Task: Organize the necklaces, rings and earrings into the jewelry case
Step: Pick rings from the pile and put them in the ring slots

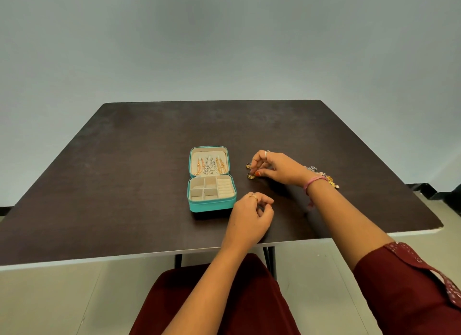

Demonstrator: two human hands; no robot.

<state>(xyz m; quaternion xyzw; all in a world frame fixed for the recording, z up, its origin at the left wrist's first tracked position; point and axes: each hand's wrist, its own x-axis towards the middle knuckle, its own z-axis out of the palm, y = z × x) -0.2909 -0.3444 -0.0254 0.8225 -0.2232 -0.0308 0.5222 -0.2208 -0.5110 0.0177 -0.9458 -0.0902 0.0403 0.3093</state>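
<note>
A teal jewelry case [212, 206] lies open on the dark table [124, 185]. Several necklaces [209, 165] hang in its upright lid. Its cream compartments and ring rolls [225, 188] look bare. Two gold rings lie right of the case: one [249, 165] farther back, one [251, 176] nearer. My right hand [277, 167] reaches over them, and its thumb and fingertips pinch the nearer ring. My left hand [252, 214] hovers by the case's front right corner, fingers loosely curled, holding nothing I can see. A small pile of earrings and other pieces [326, 177] lies behind my right wrist.
The table's front edge [149, 256] runs just above my lap. Black table legs [270, 259] show below it. A plain grey wall stands behind the table.
</note>
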